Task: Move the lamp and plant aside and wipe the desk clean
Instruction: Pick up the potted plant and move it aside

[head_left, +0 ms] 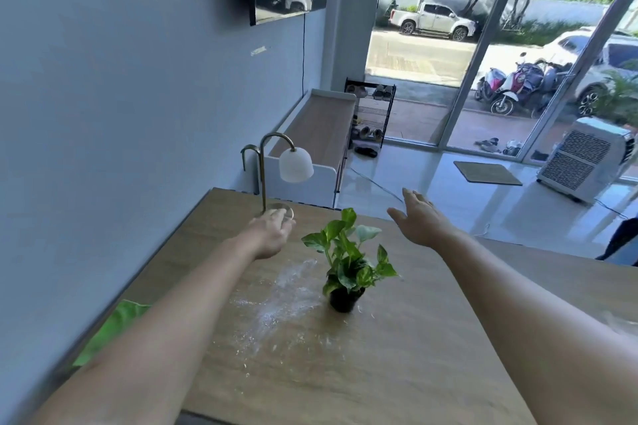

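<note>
A small lamp (295, 164) with a brass curved stem, round base and white dome shade stands at the desk's far left corner. My left hand (270, 234) hovers just in front of its base, fingers loosely curled, holding nothing. A green leafy plant in a black pot (346, 272) stands mid-desk. My right hand (417, 221) floats open, fingers spread, above the desk's far edge to the right of the plant. White powder and crumbs (280, 300) are scattered on the wooden desk (397, 366) left of the pot.
A green cloth (114, 328) lies at the desk's left edge by the wall. Beyond the desk stand a low wooden bench (319, 128), a shoe rack (373, 114) and an air cooler (583, 159) on the tiled floor.
</note>
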